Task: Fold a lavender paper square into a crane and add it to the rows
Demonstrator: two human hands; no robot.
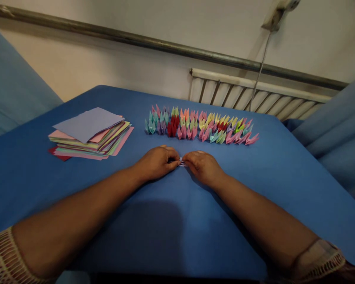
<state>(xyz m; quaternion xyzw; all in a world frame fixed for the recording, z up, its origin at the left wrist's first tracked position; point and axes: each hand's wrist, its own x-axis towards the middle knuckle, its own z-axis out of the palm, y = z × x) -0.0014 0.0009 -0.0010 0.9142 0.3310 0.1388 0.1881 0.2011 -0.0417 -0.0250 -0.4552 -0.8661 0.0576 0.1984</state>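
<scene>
Lilac paper piece point(182, 162) is pinched by left hand point(156, 161) and right hand point(204, 166), palms down, fingertips meeting.

Well back from the left hand point(156, 162), past a long bare forearm, there's the left sleeve point(1, 258): cream, edged in openwork lace with little loops. Same story behind the right hand point(204, 167): the right sleeve point(324, 258) ends in a pale netted cuff, with darker reddish fabric beyond it.
</scene>
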